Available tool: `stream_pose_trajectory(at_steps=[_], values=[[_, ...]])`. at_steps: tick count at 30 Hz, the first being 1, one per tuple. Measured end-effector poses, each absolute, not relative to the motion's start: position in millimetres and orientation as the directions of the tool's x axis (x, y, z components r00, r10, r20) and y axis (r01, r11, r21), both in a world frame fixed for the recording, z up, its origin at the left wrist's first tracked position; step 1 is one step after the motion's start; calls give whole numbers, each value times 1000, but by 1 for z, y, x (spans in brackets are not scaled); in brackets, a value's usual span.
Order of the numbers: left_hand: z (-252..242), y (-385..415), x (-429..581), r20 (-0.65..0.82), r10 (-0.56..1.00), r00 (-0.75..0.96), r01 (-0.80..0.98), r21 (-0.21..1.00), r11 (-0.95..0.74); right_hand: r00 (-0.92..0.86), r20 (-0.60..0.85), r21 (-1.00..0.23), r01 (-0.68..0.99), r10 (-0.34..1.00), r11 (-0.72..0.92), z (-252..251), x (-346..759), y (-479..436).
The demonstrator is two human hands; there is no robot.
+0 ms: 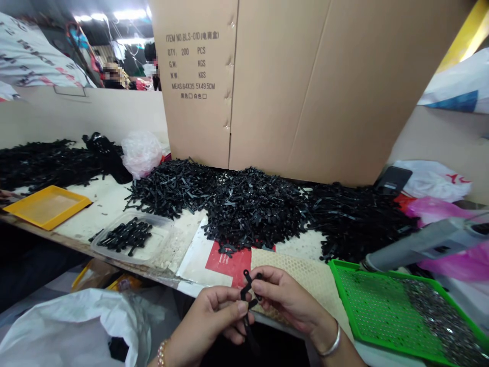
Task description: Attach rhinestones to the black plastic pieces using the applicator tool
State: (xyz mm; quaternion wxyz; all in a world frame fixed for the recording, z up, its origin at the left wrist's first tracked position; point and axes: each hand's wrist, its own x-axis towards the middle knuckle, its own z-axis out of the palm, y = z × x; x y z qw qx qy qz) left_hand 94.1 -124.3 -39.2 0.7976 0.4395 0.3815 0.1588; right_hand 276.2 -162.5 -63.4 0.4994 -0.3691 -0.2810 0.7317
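Note:
My left hand [217, 313] pinches a slim black strip [247, 323] between thumb and fingers, its lower end hanging below the fingertips. Close beside it, my right hand [284, 293] is closed on another small black strip [259, 286]. A rounded end with a hole shows at the top, between the two hands. The strips overlap or touch there; whether they are joined I cannot tell. Just beyond the hands lie a red and white printed sheet [225, 267] and a beige textured mat [301, 267]. Behind these rises a heap of small black strips [255, 204].
A clear plastic tray [162, 239] holds several black pieces at left, near a yellow tray [49, 206]. At right, a grey tool-like cylinder [416, 244] overhangs a green tray [367, 311] of small metal parts. A cardboard sheet [305, 92] stands behind; a white bag [69, 326] sits lower left.

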Motion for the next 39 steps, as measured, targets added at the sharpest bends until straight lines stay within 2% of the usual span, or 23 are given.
stream_pose_trajectory(at_steps=[7, 18, 28, 30, 35, 39], values=[[-49, -123, 94, -448, 613, 651, 100, 851, 515, -126, -276, -832, -465, 953, -303, -66, 275, -159], [-51, -123, 96, -462, 632, 622, 75, 839, 540, -142, -240, -869, -409, 960, -278, -64, 279, -161], [-46, -126, 97, -496, 601, 627, 35, 788, 614, -186, -200, -866, -426, 962, -262, -71, 276, -163], [-46, -127, 99, -510, 639, 576, -3, 780, 626, -154, -206, -867, -429, 966, -253, -69, 276, -163], [-53, -130, 104, -532, 784, 320, -208, 768, 606, -28, -196, -892, -410, 980, -190, -66, 270, -164], [-59, -132, 105, -553, 761, 339, -293, 707, 644, 11, -212, -895, -403, 977, -190, -68, 257, -169]])
